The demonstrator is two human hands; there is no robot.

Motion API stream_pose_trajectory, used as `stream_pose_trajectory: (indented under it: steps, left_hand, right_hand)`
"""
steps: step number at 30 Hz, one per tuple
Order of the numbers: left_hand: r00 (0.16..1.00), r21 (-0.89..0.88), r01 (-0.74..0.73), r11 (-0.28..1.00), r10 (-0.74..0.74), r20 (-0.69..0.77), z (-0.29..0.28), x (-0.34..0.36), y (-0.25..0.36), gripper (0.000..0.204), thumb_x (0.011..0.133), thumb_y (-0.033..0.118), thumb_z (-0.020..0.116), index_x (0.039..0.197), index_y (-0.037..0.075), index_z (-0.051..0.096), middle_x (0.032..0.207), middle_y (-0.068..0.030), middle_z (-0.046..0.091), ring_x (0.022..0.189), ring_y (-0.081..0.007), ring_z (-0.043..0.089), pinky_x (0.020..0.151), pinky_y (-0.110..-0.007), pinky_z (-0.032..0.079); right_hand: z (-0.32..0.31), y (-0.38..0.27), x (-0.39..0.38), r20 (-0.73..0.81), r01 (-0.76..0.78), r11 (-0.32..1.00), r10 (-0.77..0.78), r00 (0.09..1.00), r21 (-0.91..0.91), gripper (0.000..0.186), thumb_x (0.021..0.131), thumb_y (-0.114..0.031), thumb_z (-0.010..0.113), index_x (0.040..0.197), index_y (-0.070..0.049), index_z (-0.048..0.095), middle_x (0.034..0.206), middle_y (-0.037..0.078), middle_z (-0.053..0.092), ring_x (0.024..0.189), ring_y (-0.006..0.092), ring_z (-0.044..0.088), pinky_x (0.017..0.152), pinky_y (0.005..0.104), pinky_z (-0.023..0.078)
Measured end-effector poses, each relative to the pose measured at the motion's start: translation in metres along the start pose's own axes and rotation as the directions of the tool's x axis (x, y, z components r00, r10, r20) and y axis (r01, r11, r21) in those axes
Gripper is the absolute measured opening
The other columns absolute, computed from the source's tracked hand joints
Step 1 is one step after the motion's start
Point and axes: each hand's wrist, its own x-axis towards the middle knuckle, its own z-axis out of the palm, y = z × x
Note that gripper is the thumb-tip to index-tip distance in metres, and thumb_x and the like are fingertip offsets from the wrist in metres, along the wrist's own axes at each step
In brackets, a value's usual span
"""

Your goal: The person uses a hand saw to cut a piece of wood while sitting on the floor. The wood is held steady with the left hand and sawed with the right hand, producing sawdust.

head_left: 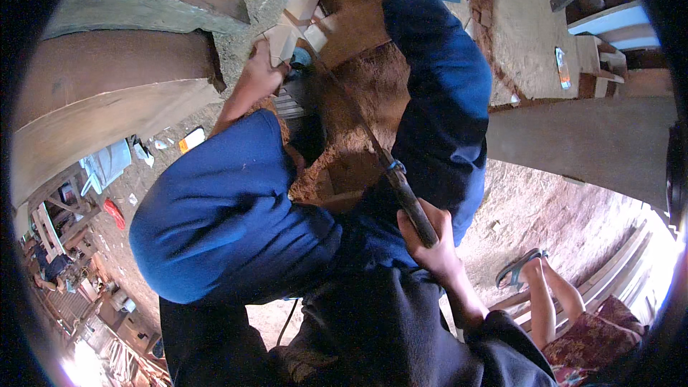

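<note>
Gripping the wooden handle (412,204) of a long-bladed tool (351,111), the right hand (430,244) is closed in a firm fist low in the view, just right of centre; the thin dark blade runs from it upward and to the left, between the two legs, until its far end reaches the pale wooden piece (297,11); it looks like a saw, though the teeth are too small to tell. The left hand (261,75) is at the upper middle, its fingers closed on the lower end of this wooden piece; I judge that it holds the wood steady against the pull of the blade. The wooden piece lies on the reddish ground (523,201) at the top of the view, and its shaped end is turned toward the person. The left knee (215,215), in blue cloth, is bent and raised close under the camera; the right leg (441,79) stretches forward beside the wood, probably so that the body is braced and the blade has a free lane between the legs. Red sawdust is heaped around the place where blade and wood meet. Thick curved planks (107,122) lie at the left; at the lower right another person's foot in a sandal (522,269) rests on the ground, well apart from the tool.
</note>
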Motion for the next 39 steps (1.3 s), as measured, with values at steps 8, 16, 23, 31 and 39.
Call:
stream_pose_trajectory:
  steps: [8,16,23,31,39]
  left_hand:
    - [0.994,-0.112,-0.09,0.99,0.096,0.049,-0.001,0.012,-0.019,0.053,0.083,0.016,0.07,0.128,0.001,0.047,0.118,-0.0247,0.06,0.111,-0.0381,0.061,0.093,-0.042,0.048]
    - [0.999,-0.046,0.03,0.998,-0.029,0.019,-0.009,-0.008,0.037,0.059,0.083,0.017,0.069,0.132,0.001,0.039,0.118,-0.0314,0.056,0.114,-0.0477,0.056,0.095,-0.049,0.046]
    - [0.998,0.071,-0.061,0.996,0.062,-0.021,-0.012,-0.011,0.022,0.064,0.082,0.015,0.069,0.132,-0.003,0.034,0.118,-0.0349,0.055,0.11,-0.0519,0.056,0.094,-0.051,0.046]
    - [0.999,-0.01,-0.009,1.0,0.01,0.042,-0.008,-0.001,0.028,0.063,0.083,0.017,0.068,0.13,-0.004,0.032,0.116,-0.0389,0.054,0.11,-0.054,0.054,0.092,-0.052,0.045]
    - [0.992,0.091,0.103,0.991,-0.109,0.064,-0.013,-0.01,0.041,0.066,0.082,0.018,0.068,0.132,-0.005,0.031,0.119,-0.0397,0.054,0.108,-0.0545,0.056,0.091,-0.053,0.047]
  right_hand:
    - [-0.006,-0.005,0.002,-0.016,0.092,0.995,-0.091,0.996,0.025,0.017,0.09,-0.008,0.061,0.077,0.0,0.056,0.06,0.003,0.051,0.058,0.0071,0.045,0.051,0.03,0.038]
    - [-0.008,0.004,0.011,-0.004,0.093,0.996,-0.093,0.996,0.007,0.011,0.086,-0.005,0.063,0.078,0.001,0.056,0.061,0.013,0.054,0.058,0.0109,0.046,0.054,0.0337,0.043]
    - [-0.01,-0.011,-0.002,0.024,0.015,0.999,-0.016,1.0,0.037,0.012,0.088,-0.003,0.061,0.079,0.002,0.056,0.062,0.003,0.051,0.06,0.0056,0.045,0.052,0.0281,0.037]
    - [0.011,-0.012,0.046,-0.022,0.163,0.986,-0.162,0.987,0.031,0.013,0.089,-0.006,0.062,0.079,0.001,0.056,0.06,0.002,0.045,0.06,0.0064,0.042,0.051,0.0295,0.036]
    - [-0.014,-0.024,0.007,0.006,0.013,1.0,-0.013,1.0,0.024,0.009,0.089,-0.006,0.061,0.084,0.002,0.06,0.063,0.004,0.051,0.061,0.007,0.046,0.054,0.0292,0.039]
